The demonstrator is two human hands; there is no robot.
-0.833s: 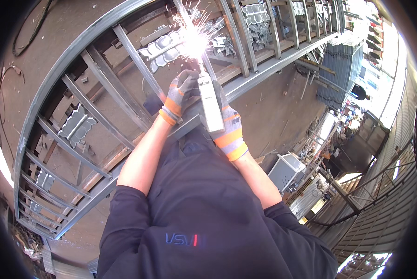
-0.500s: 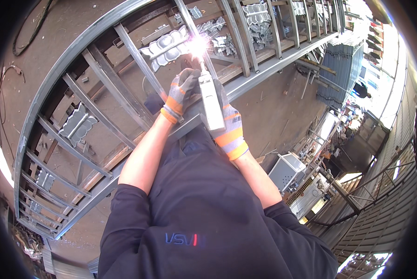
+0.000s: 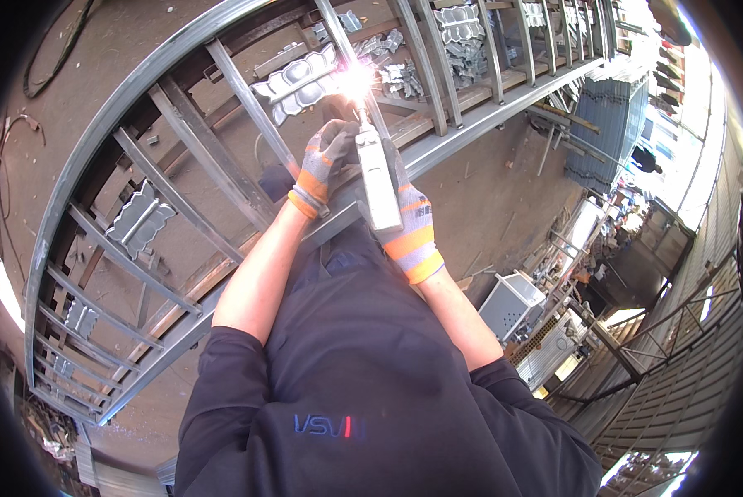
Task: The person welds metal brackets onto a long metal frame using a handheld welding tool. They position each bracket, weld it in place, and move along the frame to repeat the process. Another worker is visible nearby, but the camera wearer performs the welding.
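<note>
My right hand (image 3: 411, 228), in a grey and orange work glove, is wrapped round a pale boxy welding torch (image 3: 379, 186). The torch's narrow tip points away from me into a bright, sparking arc (image 3: 355, 81). This glare lies where a silver scalloped ornamental panel (image 3: 298, 86) meets an upright bar (image 3: 336, 33) of a metal railing frame (image 3: 247, 116). My left hand (image 3: 320, 161), gloved alike, has its fingers curled beside the torch's neck. Whatever those fingers pinch is hidden. The joint itself is lost in the glare.
Similar ornamental panels (image 3: 141, 219) sit between other bars at the left. Loose silver pieces (image 3: 400, 79) lie beyond the arc. At the right are a stack of grey-blue panels (image 3: 607, 124) and a grey metal box (image 3: 510, 306). A dark cable (image 3: 52, 62) lies on the floor, far left.
The arc glows on at nearly the same spot, its glare slightly changed in shape. Both hands and the torch hold almost the same position; the whole view has shifted slightly.
</note>
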